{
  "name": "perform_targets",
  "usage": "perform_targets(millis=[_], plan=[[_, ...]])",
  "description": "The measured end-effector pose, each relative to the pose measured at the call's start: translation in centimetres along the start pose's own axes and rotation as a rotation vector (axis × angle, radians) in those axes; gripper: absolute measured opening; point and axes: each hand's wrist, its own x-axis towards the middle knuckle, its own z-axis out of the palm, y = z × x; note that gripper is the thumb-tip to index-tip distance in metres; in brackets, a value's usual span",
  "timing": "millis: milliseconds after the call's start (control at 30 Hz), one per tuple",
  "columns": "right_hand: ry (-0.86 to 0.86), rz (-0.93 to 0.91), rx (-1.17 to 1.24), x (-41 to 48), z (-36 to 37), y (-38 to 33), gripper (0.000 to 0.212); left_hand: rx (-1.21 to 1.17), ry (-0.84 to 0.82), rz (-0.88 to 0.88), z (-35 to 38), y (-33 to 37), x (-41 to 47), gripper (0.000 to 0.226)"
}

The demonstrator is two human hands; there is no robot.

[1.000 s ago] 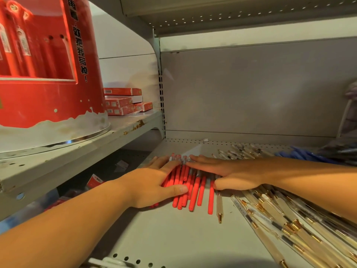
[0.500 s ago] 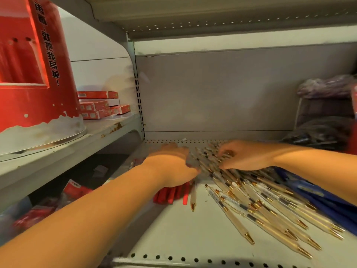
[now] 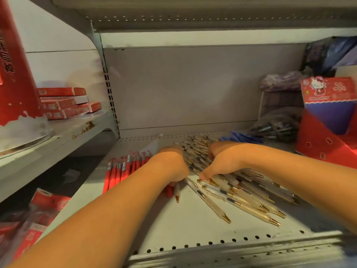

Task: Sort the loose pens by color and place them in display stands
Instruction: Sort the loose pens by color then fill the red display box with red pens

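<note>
The left hand [image 3: 172, 165] lies knuckles up on the grey metal shelf with holes [image 3: 193, 231]. It sits right between two groups of pens. Its fingers are bent under and hidden, so I cannot tell if it holds anything. One cream pen with a gold tip [image 3: 176, 192] sticks out from under it, pointing toward the front.

The red pens [image 3: 123, 171] lie side by side in a neat row just to the left of that hand. Some of them go under the wrist and arm.

The right hand [image 3: 226, 161] is cupped over the big heap of clear pens with gold tips [image 3: 241, 198]. Its bent fingers [image 3: 211, 151] dig into the far side of the heap. Its thumb [image 3: 204, 174] presses down on the near side. So part of the heap is caught between thumb and fingers. The rest of the heap spreads out to the right and front, under the arm.

Some blue pens [image 3: 243, 137] lie at the back, behind the right hand. A red cardboard display stand with a cartoon cat [image 3: 328, 120] stands at the far right. A tall red round display stand [image 3: 13, 74] and a stack of flat red boxes [image 3: 63, 103] sit on the higher shelf on the left.
</note>
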Motion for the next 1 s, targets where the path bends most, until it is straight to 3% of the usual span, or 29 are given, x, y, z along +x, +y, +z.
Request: perform_targets(millis=[100,167,400,533,667,767,833,1000], plan=[[0.021,-0.003,-0.013,-0.1,-0.3,-0.7,0.055,0.004,-0.114,-0.044,-0.3,-0.5,-0.4,0.034],[0.02,-0.017,-0.022,-0.2,-0.1,-1.1,0.044,-0.009,-0.103,-0.049,-0.4,-0.9,-0.3,0.032],[0.076,-0.062,-0.041,0.1,0.8,-2.1,0.035,-0.283,-0.048,-0.046,0.4,-1.2,0.5,0.041],[0.016,-0.039,-0.012,0.0,-0.1,-1.9,0.035,-0.361,-0.133,-0.043,0.2,-1.2,0.6,0.044],[0.005,-0.053,0.05,-0.1,0.0,-1.9,0.027,-0.282,-0.101,-0.024,0.5,-0.7,0.3,0.046],[0.072,-0.11,-0.011,-0.5,0.4,-2.0,0.029,-0.245,0.054,0.01,1.0,-0.2,0.3,0.053],[0.11,-0.15,-0.035,-0.7,0.6,-1.9,0.024,-0.226,0.135,0.039,1.2,0.0,0.3,0.044],[0.055,-0.156,-0.003,-0.8,0.6,-1.4,0.034,-0.21,0.106,0.054,1.2,0.3,-0.7,0.05]])
